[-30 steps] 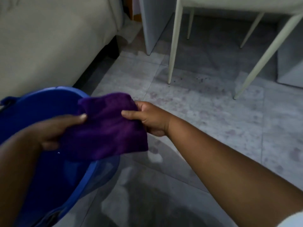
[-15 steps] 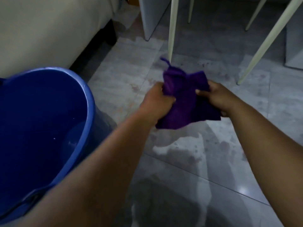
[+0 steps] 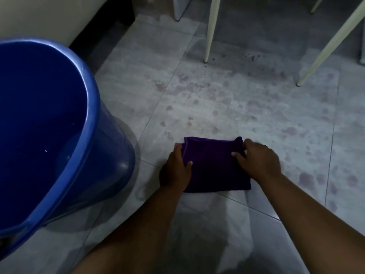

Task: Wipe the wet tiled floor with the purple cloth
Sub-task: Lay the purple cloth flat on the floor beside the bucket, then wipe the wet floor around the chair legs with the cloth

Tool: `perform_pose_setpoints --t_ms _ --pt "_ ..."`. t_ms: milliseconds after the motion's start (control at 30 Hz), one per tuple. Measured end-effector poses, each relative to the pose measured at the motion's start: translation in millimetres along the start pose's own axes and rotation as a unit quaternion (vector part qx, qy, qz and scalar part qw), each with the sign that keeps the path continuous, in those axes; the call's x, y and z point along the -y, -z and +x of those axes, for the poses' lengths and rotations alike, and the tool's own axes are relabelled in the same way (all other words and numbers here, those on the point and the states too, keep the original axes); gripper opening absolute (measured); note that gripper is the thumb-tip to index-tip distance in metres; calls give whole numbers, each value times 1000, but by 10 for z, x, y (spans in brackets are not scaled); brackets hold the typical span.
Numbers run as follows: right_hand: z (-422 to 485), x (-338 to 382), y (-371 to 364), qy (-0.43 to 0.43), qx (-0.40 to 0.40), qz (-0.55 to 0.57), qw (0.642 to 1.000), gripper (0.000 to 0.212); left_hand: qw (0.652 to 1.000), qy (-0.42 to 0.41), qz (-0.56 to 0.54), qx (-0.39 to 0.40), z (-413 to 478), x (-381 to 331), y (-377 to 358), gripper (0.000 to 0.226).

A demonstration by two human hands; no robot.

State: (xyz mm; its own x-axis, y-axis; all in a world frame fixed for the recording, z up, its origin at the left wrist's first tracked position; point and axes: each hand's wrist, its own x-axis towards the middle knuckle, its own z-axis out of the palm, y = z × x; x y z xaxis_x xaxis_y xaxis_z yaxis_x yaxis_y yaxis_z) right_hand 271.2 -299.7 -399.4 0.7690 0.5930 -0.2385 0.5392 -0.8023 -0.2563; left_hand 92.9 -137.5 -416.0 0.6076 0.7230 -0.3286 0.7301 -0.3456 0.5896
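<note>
The purple cloth (image 3: 213, 165) lies folded flat on the grey tiled floor (image 3: 237, 107), a little below the middle of the view. My left hand (image 3: 175, 167) grips its left edge, thumb on top. My right hand (image 3: 258, 159) holds its right edge, fingers curled over the far corner. Both hands press the cloth against the tile. The floor beyond the cloth shows dark wet blotches and specks.
A big blue bucket (image 3: 92, 107) with water in it stands on the floor to the left of the cloth. Two pale chair legs (image 3: 210, 30) (image 3: 327, 46) reach the floor at the back. A light sofa (image 3: 49, 14) fills the upper left.
The cloth was held over the bucket, then carried right in the air between both hands. Now it rests flat on the floor with both hands on it.
</note>
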Motion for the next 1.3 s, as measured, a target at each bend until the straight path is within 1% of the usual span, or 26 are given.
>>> perform_pose_setpoints --t_ms 67,100,133,167,200,267,300,367,433,500,567,633,733,833,933,967,1033,1133,1200,1300 --pt "33 49 2 68 -93 -49 992 46 997 -12 67 -35 -41 109 33 56" --pt "57 102 3 124 -109 -49 985 50 993 -26 93 -64 -61 172 51 51" --pt "89 177 -18 190 -95 -49 976 57 989 -42 105 -90 -69 251 73 47" --pt "109 250 -58 258 -63 -59 962 63 986 -56 112 -107 -72 328 95 44" --pt "110 313 -118 316 -27 -81 945 69 984 -65 126 -109 -70 409 102 45" --pt "78 446 -327 395 56 -133 907 74 978 -65 173 -94 -63 579 151 53" --pt "43 475 -452 414 89 -151 893 74 975 -66 193 -86 -61 648 174 57" --pt "-24 478 -671 422 110 -160 886 70 971 -71 220 -61 -39 778 218 62" --pt "-55 436 -777 420 93 -161 888 67 965 -84 245 -31 7 867 236 67" --pt "-40 354 -770 441 82 -164 878 67 960 -89 264 -9 60 903 227 72" --pt "25 212 -703 447 81 -169 875 69 962 -87 259 -9 86 897 200 75" --pt "188 61 -613 405 72 -180 894 72 965 -88 248 -24 102 895 151 74" --pt "556 -5 -468 292 56 -177 938 73 966 -91 238 -42 115 913 119 72" --pt "988 295 -441 203 47 -163 964 76 966 -91 238 -48 138 932 131 67" --pt "1303 875 -570 165 32 -143 975 74 966 -106 229 -63 182 935 177 58" --pt "1337 1098 -632 170 35 -135 976 74 966 -114 221 -70 196 940 192 56" --pt "1263 1507 -778 206 51 -130 969 74 970 -120 194 -88 222 951 221 56" --pt "783 1773 -974 304 55 -127 943 71 982 -78 121 -124 245 909 271 62" --pt "418 1615 -1038 358 60 -118 924 68 983 -75 106 -127 288 854 287 65" --pt "25 1019 -993 399 79 -139 903 68 981 -105 118 -110 365 820 268 64"
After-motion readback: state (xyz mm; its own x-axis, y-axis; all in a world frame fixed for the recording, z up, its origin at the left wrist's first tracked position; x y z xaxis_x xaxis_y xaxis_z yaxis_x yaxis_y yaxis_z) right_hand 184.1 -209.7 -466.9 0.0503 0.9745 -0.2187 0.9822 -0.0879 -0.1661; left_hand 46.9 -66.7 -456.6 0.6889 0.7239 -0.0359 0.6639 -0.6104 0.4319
